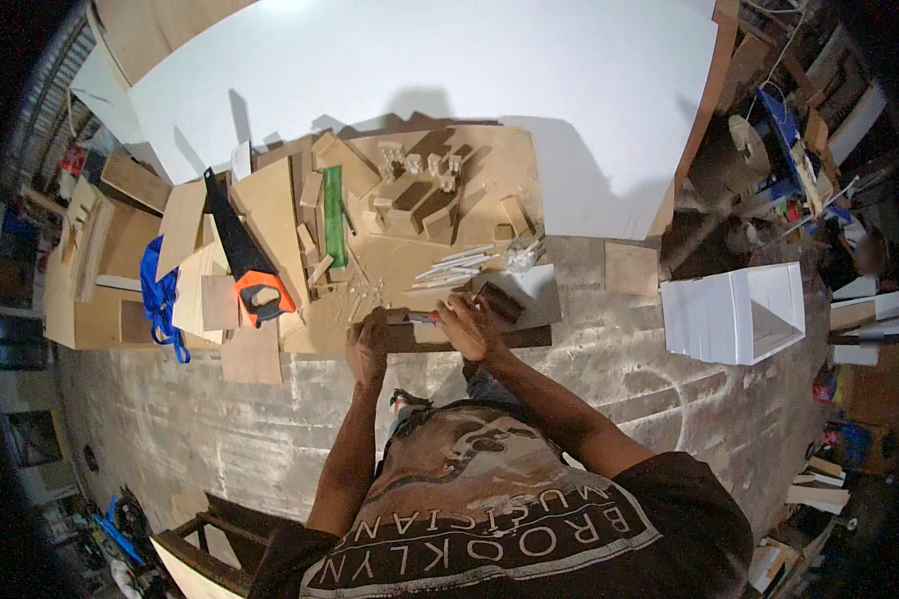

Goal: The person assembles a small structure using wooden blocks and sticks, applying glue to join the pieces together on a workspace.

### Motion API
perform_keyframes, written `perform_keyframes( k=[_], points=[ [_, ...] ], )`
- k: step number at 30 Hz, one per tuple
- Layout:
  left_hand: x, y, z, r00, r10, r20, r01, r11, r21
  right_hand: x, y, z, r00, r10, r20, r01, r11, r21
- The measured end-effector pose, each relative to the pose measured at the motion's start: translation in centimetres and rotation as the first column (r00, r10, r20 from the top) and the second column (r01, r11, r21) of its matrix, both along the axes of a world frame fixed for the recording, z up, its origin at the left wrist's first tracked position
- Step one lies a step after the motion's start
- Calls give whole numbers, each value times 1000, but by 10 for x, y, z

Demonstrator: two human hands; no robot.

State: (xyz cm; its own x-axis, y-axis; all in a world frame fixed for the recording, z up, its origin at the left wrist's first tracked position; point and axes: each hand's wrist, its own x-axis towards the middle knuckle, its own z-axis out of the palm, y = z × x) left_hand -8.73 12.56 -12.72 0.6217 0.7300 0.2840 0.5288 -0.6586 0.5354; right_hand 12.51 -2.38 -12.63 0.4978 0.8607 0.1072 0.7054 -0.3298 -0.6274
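Both my hands are at the near edge of the wooden work board (529,190). My left hand (368,342) is closed, with its fingers bent toward the right; what it pinches is too small to tell. My right hand (468,326) is curled round a slim tool with a reddish part (425,318), its tip pointing at the left hand. Just beyond the right hand lies a dark brown block (502,301). Several thin white sticks (454,268) lie past it, beside a crumpled clear plastic bag (522,255). Thin wood splinters (362,297) are scattered beyond the left hand.
A handsaw (263,297) with an orange and black handle rests on boards at the left, near a blue strap (158,290). Small wood blocks (440,222) and a green strip (336,215) lie farther back. A white box (734,312) stands right, on the floor.
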Motion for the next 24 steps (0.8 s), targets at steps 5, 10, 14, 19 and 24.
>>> perform_keyframes(
  k=[5, 10, 14, 19, 24],
  points=[
    [-3, -14, 25, 934, 306, 184, -213, 891, -400, 100, -9, 48, 869, -428, 247, 415, 904, 104],
    [40, -27, 80, 791, 500, 352, -8, 584, -812, 176, -34, 66, 954, -249, 168, 253, 967, -2],
    [72, -36, 123, 653, 646, 395, 193, 363, -912, 175, -27, 57, 964, -192, 184, 208, 976, -69],
    [103, -19, 152, 704, 534, 469, 367, 292, -883, 176, -34, 26, 946, -211, 247, 215, 977, 12],
    [103, -5, 176, 701, 460, 545, 437, 326, -838, 157, -28, 66, 980, -156, 126, 144, 985, 98]
  ],
)
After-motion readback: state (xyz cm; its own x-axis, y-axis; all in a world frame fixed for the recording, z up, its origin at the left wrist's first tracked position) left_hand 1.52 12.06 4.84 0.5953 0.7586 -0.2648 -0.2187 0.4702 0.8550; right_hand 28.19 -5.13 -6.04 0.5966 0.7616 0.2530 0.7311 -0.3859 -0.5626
